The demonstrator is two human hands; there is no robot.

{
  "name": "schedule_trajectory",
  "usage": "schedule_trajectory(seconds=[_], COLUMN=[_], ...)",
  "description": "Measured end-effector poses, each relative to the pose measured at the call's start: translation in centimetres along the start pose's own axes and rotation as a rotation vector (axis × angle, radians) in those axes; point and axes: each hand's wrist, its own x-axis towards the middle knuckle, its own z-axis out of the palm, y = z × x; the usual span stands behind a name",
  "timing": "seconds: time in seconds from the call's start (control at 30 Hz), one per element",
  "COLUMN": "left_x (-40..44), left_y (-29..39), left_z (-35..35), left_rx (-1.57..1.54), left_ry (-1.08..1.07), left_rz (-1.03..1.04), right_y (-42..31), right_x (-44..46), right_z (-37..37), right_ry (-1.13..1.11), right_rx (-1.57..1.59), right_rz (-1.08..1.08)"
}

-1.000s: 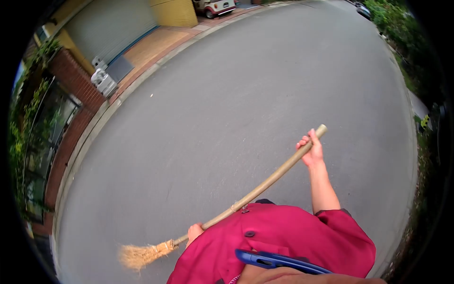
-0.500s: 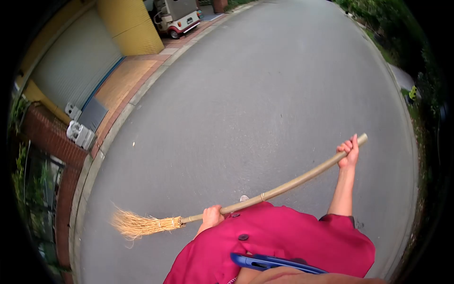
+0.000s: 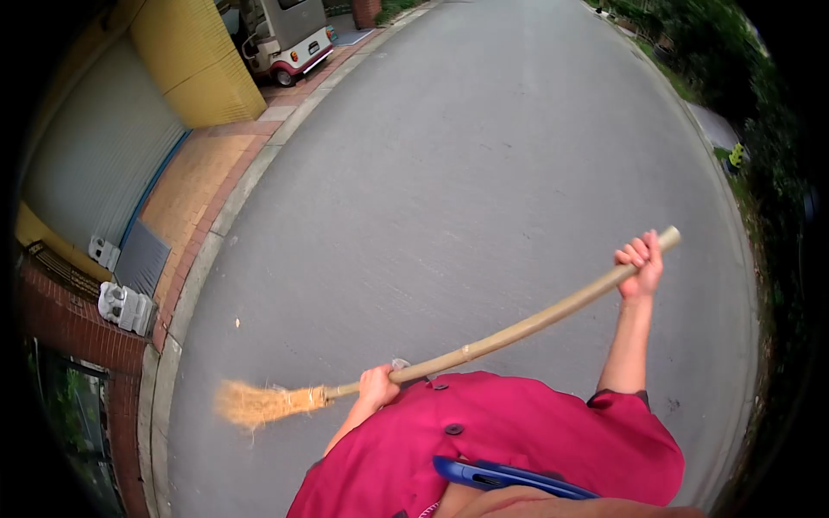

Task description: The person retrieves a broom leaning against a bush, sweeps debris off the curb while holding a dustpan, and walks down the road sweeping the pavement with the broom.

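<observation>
A broom with a long bamboo handle [image 3: 527,326] slants across the front of my red shirt [image 3: 509,423]. My right hand [image 3: 641,262] is closed round the handle near its upper end, at the right. Lower down, my left hand [image 3: 378,386] grips the handle close to the bristles. The straw bristle head [image 3: 269,404] points left over the grey road and looks blurred. A small pale bit [image 3: 237,323] lies on the road above the bristles.
Along the left run a concrete curb [image 3: 223,216], a brick wall [image 3: 78,319], white stone figures [image 3: 126,307] and a shutter door [image 3: 104,142]. A small white and red vehicle [image 3: 294,43] stands at the upper left. Bushes [image 3: 708,60] line the right side.
The road scene has shifted down and left, with the vehicle now nearer. Both hands keep hold of the broom; since the first frame, the right hand has moved right and the bristles have risen in view.
</observation>
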Motion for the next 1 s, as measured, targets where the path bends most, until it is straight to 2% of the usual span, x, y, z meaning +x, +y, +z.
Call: schedule_trajectory(seconds=[0.17,0.2,0.23,0.27,0.37,0.4,0.43,0.47,0.5,0.53,0.6,0.63,0.67,0.7,0.73,0.77,0.8,0.87,0.93,1.0], left_x=[13.7,17.2,18.9,20.6,25.4,27.9,31.1,33.4,34.6,35.5,37.1,37.0,36.3,35.1,34.5,33.6,32.9,35.2,31.9,32.3], left_y=[-1.9,-3.0,-3.3,-3.5,-2.1,-2.6,-3.2,-4.3,-6.1,-7.6,-10.1,-13.0,-15.4,-18.4,-22.1,-25.0,-28.4,-39.3,-44.6,-47.4], left_z=[-7.8,-11.3,-12.9,-15.1,-17.3,-18.2,-18.6,-18.8,-19.1,-19.1,-18.2,-17.5,-16.8,-16.5,-16.5,-18.5,-21.1,-21.4,-24.1,-26.6], left_rx=[0.036,0.014,0.057,0.041,-0.012,0.005,-0.021,-0.037,-0.037,-0.047,-0.065,-0.068,-0.075,-0.103,-0.127,-0.113,-0.046,-0.014,0.017,0.043], left_ry=[0.055,0.076,0.045,0.153,0.151,0.141,0.202,0.261,0.257,0.249,0.248,0.265,0.2,0.071,0.03,-0.002,-0.052,-0.116,-0.019,0.06], left_rz=[0.274,0.323,0.361,0.456,0.57,0.568,0.575,0.598,0.566,0.539,0.443,0.377,0.337,0.228,0.155,0.046,-0.086,-0.305,-0.399,-0.417], right_y=[3.0,4.7,4.4,5.1,0.8,2.4,4.7,9.1,12.8,14.3,17.7,18.9,21.1,26.8,34.4,39.4,46.2,60.9,67.7,71.6], right_x=[1.7,3.0,4.0,4.3,3.9,4.3,5.1,4.4,4.3,6.1,11.7,15.3,20.2,21.0,20.9,22.9,23.8,25.0,23.2,24.1], right_z=[8.6,10.0,10.5,12.6,14.4,15.8,17.2,19.9,22.0,22.8,22.9,22.0,21.4,23.7,26.0,25.6,24.6,24.6,28.4,29.5], right_ry=[0.001,-0.089,-0.187,-0.207,-0.329,-0.392,-0.234,-0.227,-0.215,-0.216,-0.337,-0.306,-0.254,-0.129,-0.004,-0.149,-0.073,-0.057,-0.116,-0.197], right_rx=[-0.049,-0.057,-0.051,-0.075,-0.17,-0.137,-0.247,-0.182,-0.117,-0.197,-0.196,-0.272,-0.263,-0.33,-0.346,-0.282,-0.305,-0.341,-0.319,-0.211], right_rz=[-0.258,-0.275,-0.202,-0.197,-0.222,-0.249,-0.415,-0.404,-0.4,-0.375,-0.264,-0.128,-0.095,-0.079,-0.077,0.143,0.132,0.415,0.592,0.665])
